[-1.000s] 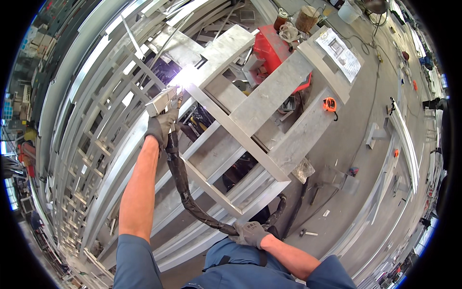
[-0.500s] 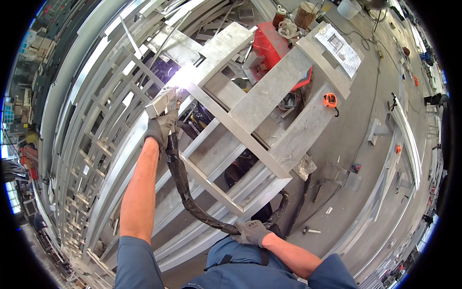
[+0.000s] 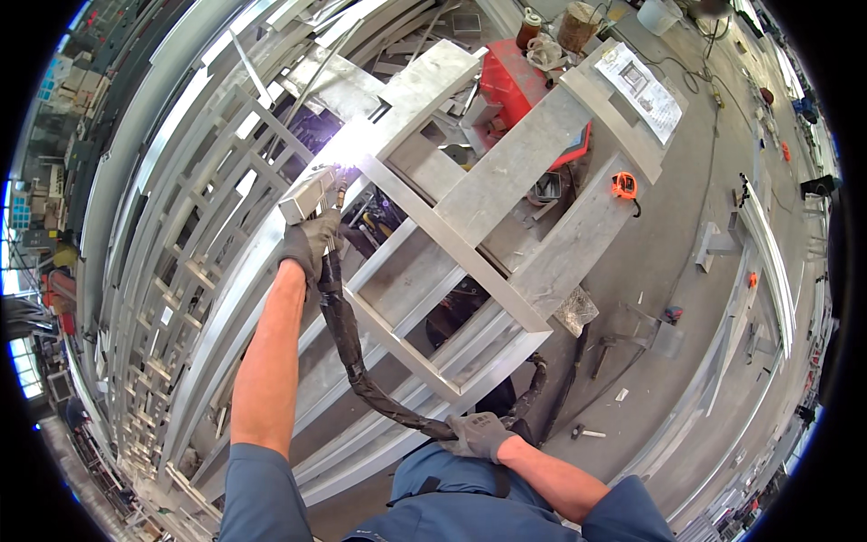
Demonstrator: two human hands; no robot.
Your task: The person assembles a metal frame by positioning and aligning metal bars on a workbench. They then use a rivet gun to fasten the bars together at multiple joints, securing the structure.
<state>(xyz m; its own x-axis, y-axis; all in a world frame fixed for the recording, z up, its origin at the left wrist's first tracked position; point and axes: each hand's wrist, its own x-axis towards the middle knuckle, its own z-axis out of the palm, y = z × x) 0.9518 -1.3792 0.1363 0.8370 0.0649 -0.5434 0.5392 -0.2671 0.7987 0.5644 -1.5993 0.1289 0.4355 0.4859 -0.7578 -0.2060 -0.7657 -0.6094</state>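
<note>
My left hand, in a grey glove, is closed around the handle of a welding torch. A silvery box-shaped piece sits just above the fingers; I cannot tell whether it is fixed to the torch. A bright arc burns at the torch tip, and its glare hides the joint at the upper left corner of a metal frame. From the torch, a black-wrapped cable curves down to my waist. There my right hand, also gloved, grips the cable.
An orange tape measure and a printed drawing sheet lie on flat metal bars. Behind the frame stands a red case. Long metal profiles are stacked at left. A hammer and a clamp lie on the right-hand floor.
The view has shifted slightly, so the scene sits a little to the right. Both hands keep their grips, and the arc stays lit at the same corner.
</note>
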